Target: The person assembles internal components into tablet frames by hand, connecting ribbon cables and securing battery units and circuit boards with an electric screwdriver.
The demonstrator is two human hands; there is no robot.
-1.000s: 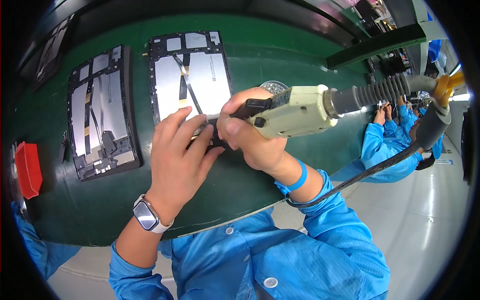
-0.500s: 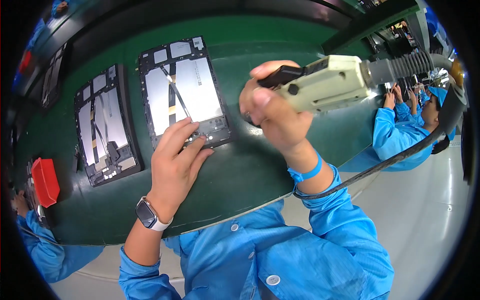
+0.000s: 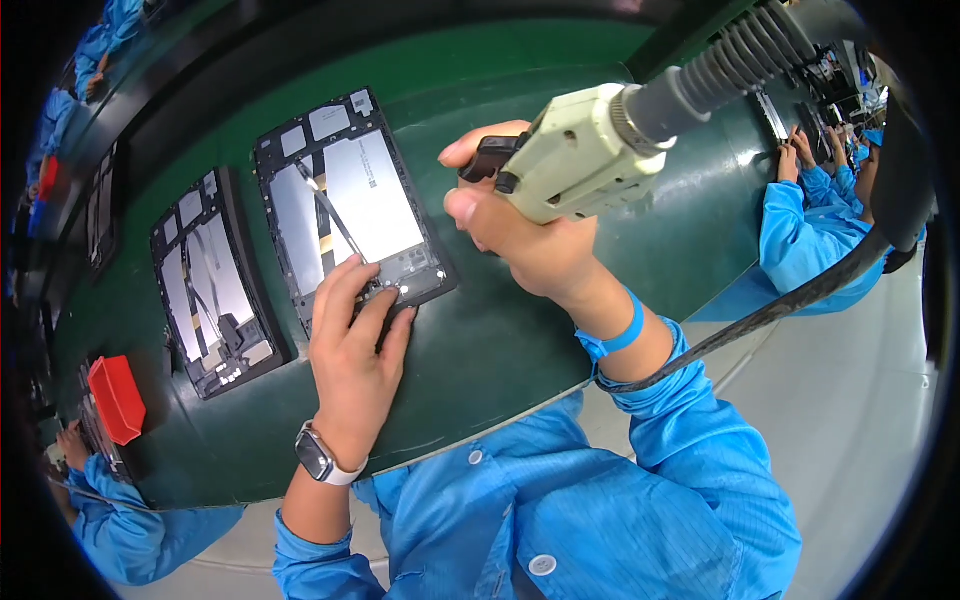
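Observation:
My right hand (image 3: 535,225) is wrapped round a pale green trigger gun (image 3: 590,150) with a black lever and a thick corrugated hose. It hangs above the bench, right of an opened tablet (image 3: 385,200); its tip is hidden. The tablet lies with its silver inner plate, black frame and a dark ribbon cable (image 3: 338,220) showing. My left hand (image 3: 350,340) rests fingers apart on the tablet's near end, fingertips by the small parts below the cable. A second opened tablet (image 3: 215,280), also with a ribbon cable, lies to the left.
The green bench (image 3: 470,370) curves across the view. At the left stands a red bin (image 3: 118,400). A dark cable (image 3: 760,315) runs near my right forearm. Co-workers in blue sit at the right (image 3: 815,235) and lower left (image 3: 125,520).
My right hand and the trigger gun have moved a little left, and the gun is tilted more steeply, its hose end higher. My left hand stays on the tablet's near end. The view has shifted slightly.

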